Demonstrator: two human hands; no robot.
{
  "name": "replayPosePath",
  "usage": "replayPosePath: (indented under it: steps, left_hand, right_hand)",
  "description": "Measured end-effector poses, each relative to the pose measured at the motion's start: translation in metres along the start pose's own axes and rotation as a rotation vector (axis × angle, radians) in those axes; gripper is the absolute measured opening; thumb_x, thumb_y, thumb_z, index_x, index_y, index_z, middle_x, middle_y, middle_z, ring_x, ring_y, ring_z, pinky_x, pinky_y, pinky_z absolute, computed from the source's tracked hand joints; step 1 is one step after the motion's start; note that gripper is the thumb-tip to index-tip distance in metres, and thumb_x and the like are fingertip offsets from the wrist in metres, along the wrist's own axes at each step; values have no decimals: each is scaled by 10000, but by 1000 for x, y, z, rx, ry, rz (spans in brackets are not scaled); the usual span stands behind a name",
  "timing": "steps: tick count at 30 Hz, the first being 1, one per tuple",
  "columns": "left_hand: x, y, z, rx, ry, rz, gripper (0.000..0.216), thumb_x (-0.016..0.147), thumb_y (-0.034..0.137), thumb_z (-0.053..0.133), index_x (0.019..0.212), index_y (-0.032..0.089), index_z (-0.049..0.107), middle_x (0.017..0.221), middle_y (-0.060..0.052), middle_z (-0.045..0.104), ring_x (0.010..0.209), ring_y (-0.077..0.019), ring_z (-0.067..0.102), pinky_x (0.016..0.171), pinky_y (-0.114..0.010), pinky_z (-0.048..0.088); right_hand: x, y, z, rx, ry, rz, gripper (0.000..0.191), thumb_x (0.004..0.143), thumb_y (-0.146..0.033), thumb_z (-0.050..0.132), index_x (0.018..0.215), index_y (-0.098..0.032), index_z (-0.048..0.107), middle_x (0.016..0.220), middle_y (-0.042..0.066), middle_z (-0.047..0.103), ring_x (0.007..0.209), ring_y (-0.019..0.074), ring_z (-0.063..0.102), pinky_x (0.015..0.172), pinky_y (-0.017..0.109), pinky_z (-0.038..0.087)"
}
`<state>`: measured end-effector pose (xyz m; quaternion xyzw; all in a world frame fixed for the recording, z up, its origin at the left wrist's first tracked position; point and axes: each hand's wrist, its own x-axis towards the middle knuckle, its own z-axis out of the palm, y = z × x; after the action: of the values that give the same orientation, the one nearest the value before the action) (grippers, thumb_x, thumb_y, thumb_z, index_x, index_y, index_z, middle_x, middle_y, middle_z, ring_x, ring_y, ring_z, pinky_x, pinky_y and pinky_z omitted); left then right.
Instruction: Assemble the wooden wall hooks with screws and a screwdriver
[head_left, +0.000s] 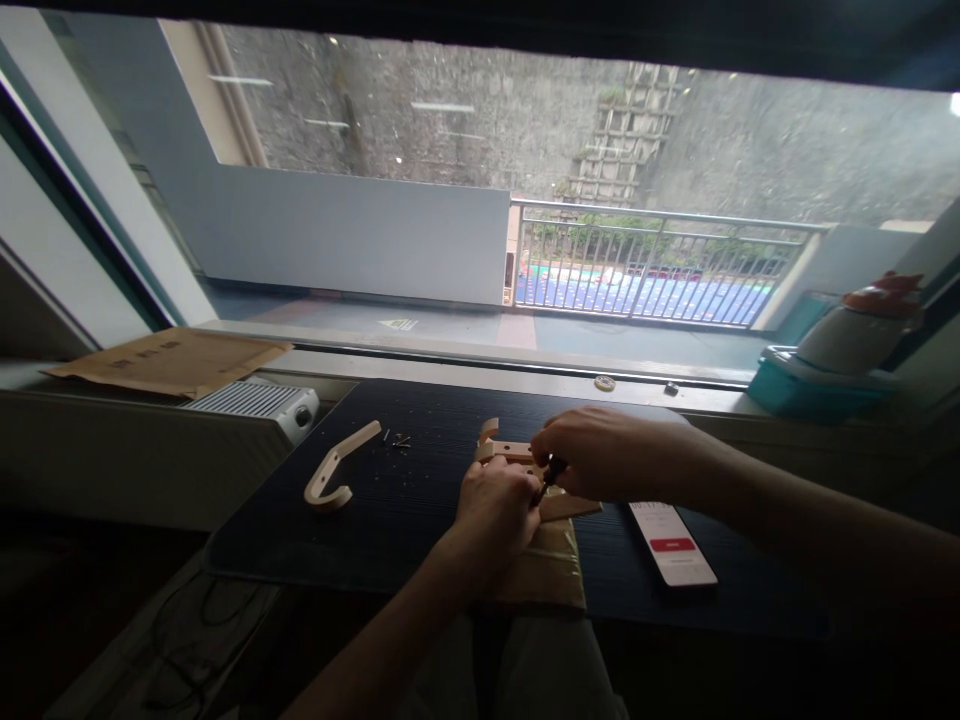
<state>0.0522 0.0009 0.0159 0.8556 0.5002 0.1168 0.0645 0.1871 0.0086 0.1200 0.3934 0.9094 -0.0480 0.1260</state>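
Note:
My right hand point(600, 452) is closed around the dark handle of a screwdriver point(551, 474), which slants down toward the fingers of my left hand point(496, 500). That left hand is closed over a pale wooden hook piece point(511, 451) with dark holes. The screwdriver's tip and the spot it meets are hidden by my fingers. Beneath the wood lies a brown, tape-wrapped block point(559, 570) at the table's near edge. To the left rests a separate curved wooden hook point(328, 478) with holes, and several small screws point(401, 441) are scattered beside it.
A lit phone point(675, 548) lies on the dark table point(405, 540), under my right forearm. On the sill are a tape roll point(604, 383), a small dark object point(671, 388) and a teal box point(817, 388). A brown envelope point(180, 360) lies at left above a white radiator point(262, 402).

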Motion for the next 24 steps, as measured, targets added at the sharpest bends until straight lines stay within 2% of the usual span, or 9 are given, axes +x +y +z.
replayPosePath:
  steps: [4,10,13,17,21,24]
  left_hand:
    - [0,1,-1,4,-9,-9,109,758,188,555,718,211,653,838,-44,674,918,-222,566,794,-336,410]
    - [-1,2,-3,-1,-14,-3,131,777,195,532,734,206,654,879,-52,682,920,-227,567,807,-347,410]
    - [-1,2,-4,-3,-25,-7,127,780,210,539,737,208,659,872,-50,683,912,-224,568,826,-347,409]
    - [-1,2,-4,-6,-30,-2,149,798,237,533,730,219,664,870,-46,683,939,-223,563,855,-345,404]
    - [0,1,-3,-7,-19,5,140,803,230,526,765,217,661,894,-51,678,989,-219,554,886,-338,394]
    - [0,0,-3,-5,-14,6,135,793,222,534,728,208,651,865,-51,679,955,-222,564,843,-338,407]
  right_hand:
    - [-1,-5,1,-19,-6,-38,191,742,-14,492,776,-132,639,806,76,643,692,143,543,587,245,338]
    - [4,-2,6,-36,-6,-30,152,762,-69,486,736,-126,625,735,58,620,617,117,494,552,241,314]
    - [3,4,5,3,-18,23,152,776,-144,482,707,-134,618,672,35,597,557,99,452,514,235,293]
    - [0,4,1,1,-39,110,168,789,-213,492,759,-145,642,699,39,614,579,113,480,505,238,286]
    - [-1,-3,-5,-61,-67,87,154,737,-133,534,829,-146,658,732,51,631,633,137,523,516,242,285]
    - [0,-8,-7,-49,-55,16,142,732,-85,538,788,-148,652,716,54,629,615,134,520,518,246,292]
